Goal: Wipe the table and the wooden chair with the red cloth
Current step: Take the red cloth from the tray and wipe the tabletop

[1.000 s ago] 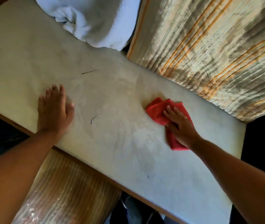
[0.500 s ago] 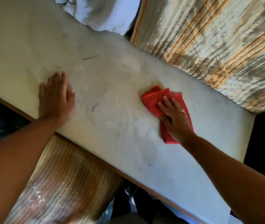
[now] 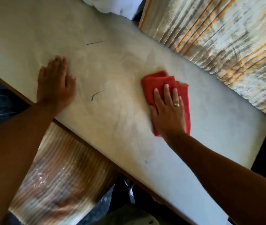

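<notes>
Your right hand (image 3: pixel 169 111) now lies flatter and squarer on the red cloth (image 3: pixel 159 83) than a second ago, fingers spread and pointing toward the far edge, while the cloth sits at much the same spot on the worktop (image 3: pixel 112 124). That grip is an open palm pressing down, not a pinch: the cloth is pinned between hand and surface, its long axis running near to far, with a folded portion showing beyond your fingertips. Your left hand (image 3: pixel 55 85) is also open and empty, resting flat well to the left as a brace, near the worktop's near edge. Two thin dark marks (image 3: pixel 96 95) lie between your hands, so the unwiped stretch appears to sit left of the cloth; your right hand, already on it, is the one to sweep that way. No wooden chair is clearly identifiable.
</notes>
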Tool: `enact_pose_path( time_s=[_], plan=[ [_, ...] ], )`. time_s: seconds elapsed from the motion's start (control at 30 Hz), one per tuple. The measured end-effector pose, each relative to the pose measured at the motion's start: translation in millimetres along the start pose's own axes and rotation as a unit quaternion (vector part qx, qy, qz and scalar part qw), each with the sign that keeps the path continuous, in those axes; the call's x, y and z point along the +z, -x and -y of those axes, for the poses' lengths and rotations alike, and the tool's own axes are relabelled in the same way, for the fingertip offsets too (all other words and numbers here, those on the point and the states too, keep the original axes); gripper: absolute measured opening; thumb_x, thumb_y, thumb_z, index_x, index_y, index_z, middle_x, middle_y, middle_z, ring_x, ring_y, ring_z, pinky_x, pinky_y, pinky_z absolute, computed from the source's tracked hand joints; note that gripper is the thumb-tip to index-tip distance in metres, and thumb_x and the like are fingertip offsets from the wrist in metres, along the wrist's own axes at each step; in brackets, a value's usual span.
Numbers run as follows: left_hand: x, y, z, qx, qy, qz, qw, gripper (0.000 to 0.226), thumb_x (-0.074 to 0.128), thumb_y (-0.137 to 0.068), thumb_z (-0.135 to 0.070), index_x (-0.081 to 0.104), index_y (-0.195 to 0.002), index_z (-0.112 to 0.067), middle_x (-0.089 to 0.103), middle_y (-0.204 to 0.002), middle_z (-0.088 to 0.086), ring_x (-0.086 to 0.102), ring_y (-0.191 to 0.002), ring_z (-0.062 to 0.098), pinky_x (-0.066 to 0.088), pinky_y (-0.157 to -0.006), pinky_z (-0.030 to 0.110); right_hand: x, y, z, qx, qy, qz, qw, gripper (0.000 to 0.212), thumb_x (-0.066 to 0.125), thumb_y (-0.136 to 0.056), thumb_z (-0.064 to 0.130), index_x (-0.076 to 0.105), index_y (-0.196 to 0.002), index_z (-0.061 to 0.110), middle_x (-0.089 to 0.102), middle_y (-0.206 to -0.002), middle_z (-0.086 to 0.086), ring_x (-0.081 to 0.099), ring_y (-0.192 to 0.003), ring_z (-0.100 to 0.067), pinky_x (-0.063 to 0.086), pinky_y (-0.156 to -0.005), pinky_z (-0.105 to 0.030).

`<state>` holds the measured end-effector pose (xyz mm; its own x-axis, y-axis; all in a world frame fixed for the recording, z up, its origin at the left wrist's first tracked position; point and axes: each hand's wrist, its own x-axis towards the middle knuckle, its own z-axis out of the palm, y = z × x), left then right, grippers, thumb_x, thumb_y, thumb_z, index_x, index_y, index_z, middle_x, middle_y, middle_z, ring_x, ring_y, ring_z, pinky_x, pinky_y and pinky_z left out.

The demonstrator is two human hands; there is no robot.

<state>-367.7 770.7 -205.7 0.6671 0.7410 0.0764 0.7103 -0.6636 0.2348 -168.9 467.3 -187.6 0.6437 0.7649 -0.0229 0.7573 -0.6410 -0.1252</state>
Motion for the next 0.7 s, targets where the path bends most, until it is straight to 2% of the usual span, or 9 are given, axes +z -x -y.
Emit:
enact_pose_path(
  time_s=[0.07,0.13,0.2,0.23,0.33,0.43,0.53,0.6,0.7],
  plan=[
    [-0.7,1.1,-1.3,0.0,0.0,0.004,1.0,0.065,0.03,-0.096,-0.038,0.025,-0.155,-0.012,0.024,-0.162,0.017,0.022,-0.15,0.033,0.012,-0.121,0.052,14.9,32.8,45.7,-0.076,-0.002,0.001,0.997,0.058,0.039,-0.096,0.046,0.029,-0.15,0.027,0.023,-0.16,-0.014,0.019,-0.146,-0.04,0.019,-0.116,-0.055],
    [-2.4,1.9,-2.6,0.001,0.001,0.006,1.0,0.065,0.031,-0.096,-0.038,0.025,-0.155,-0.011,0.024,-0.162,0.017,0.022,-0.15,0.033,0.012,-0.121,0.051,19.6,83.4,72.7,-0.196,-0.022,0.047,0.979,0.058,0.039,-0.096,0.046,0.027,-0.151,0.028,0.021,-0.16,-0.012,0.017,-0.147,-0.038,0.015,-0.118,-0.055],
    [-3.8,1.9,-3.0,0.0,0.003,0.009,1.0,0.063,0.033,-0.097,-0.036,0.026,-0.155,-0.012,0.024,-0.162,0.017,0.022,-0.15,0.033,0.013,-0.121,0.051,15.7,116.5,64.6,-0.281,-0.026,0.092,0.955,0.06,0.04,-0.096,0.045,0.024,-0.152,0.03,0.019,-0.161,-0.01,0.017,-0.147,-0.036,0.014,-0.118,-0.055],
    [-3.4,1.2,-2.6,0.001,0.003,0.009,1.0,0.063,0.034,-0.098,-0.036,0.026,-0.155,-0.011,0.025,-0.162,0.017,0.023,-0.15,0.033,0.013,-0.121,0.051,11.7,117.4,50.1,-0.296,-0.028,0.103,0.949,0.059,0.042,-0.094,0.043,0.027,-0.15,0.032,0.023,-0.16,-0.008,0.022,-0.146,-0.034,0.018,-0.117,-0.055],
    [-1.9,0.2,0.5,-0.003,0.004,0.01,1.0,0.063,0.034,-0.098,-0.037,0.025,-0.155,-0.012,0.024,-0.162,0.017,0.022,-0.15,0.032,0.012,-0.122,0.051,1.8,70.4,5.6,-0.233,-0.009,0.073,0.97,0.051,0.044,-0.093,0.039,0.042,-0.143,0.032,0.04,-0.153,-0.007,0.036,-0.14,-0.037,0.033,-0.111,-0.056],
    [1.2,0.2,2.3,-0.006,-0.002,0.012,1.0,0.064,0.032,-0.097,-0.039,0.025,-0.155,-0.012,0.024,-0.163,0.017,0.022,-0.15,0.032,0.011,-0.121,0.05,-2.5,-9.5,-8.4,-0.102,0.023,0.062,0.993,0.049,0.035,-0.1,0.036,0.034,-0.149,0.03,0.03,-0.157,-0.011,0.02,-0.146,-0.039,0.023,-0.115,-0.055],
    [0.3,0.4,1.6,-0.006,-0.002,0.02,1.0,0.066,0.032,-0.095,-0.039,0.026,-0.155,-0.011,0.025,-0.162,0.017,0.024,-0.149,0.033,0.013,-0.121,0.052,0.8,-32.4,26.0,0.015,0.008,0.029,0.999,0.055,0.038,-0.099,0.034,0.028,-0.152,0.026,0.022,-0.16,-0.014,0.015,-0.146,-0.042,0.017,-0.117,-0.056],
    [-1.3,0.8,0.0,-0.004,-0.01,0.027,1.0,0.066,0.032,-0.095,-0.039,0.025,-0.155,-0.011,0.025,-0.162,0.018,0.024,-0.149,0.033,0.014,-0.12,0.052,7.6,3.1,59.2,-0.027,0.01,0.037,0.999,0.061,0.034,-0.098,0.045,0.021,-0.153,0.025,0.015,-0.161,-0.014,0.011,-0.147,-0.04,0.013,-0.118,-0.057],
    [-2.9,4.5,-2.0,-0.005,-0.023,0.038,0.999,0.066,0.033,-0.096,-0.037,0.024,-0.156,-0.013,0.024,-0.162,0.018,0.023,-0.149,0.033,0.016,-0.12,0.053,11.0,79.1,79.7,-0.222,-0.023,0.097,0.97,0.065,0.035,-0.094,0.054,0.02,-0.153,0.031,0.016,-0.162,-0.007,0.012,-0.148,-0.033,0.017,-0.117,-0.058]
  ],
)
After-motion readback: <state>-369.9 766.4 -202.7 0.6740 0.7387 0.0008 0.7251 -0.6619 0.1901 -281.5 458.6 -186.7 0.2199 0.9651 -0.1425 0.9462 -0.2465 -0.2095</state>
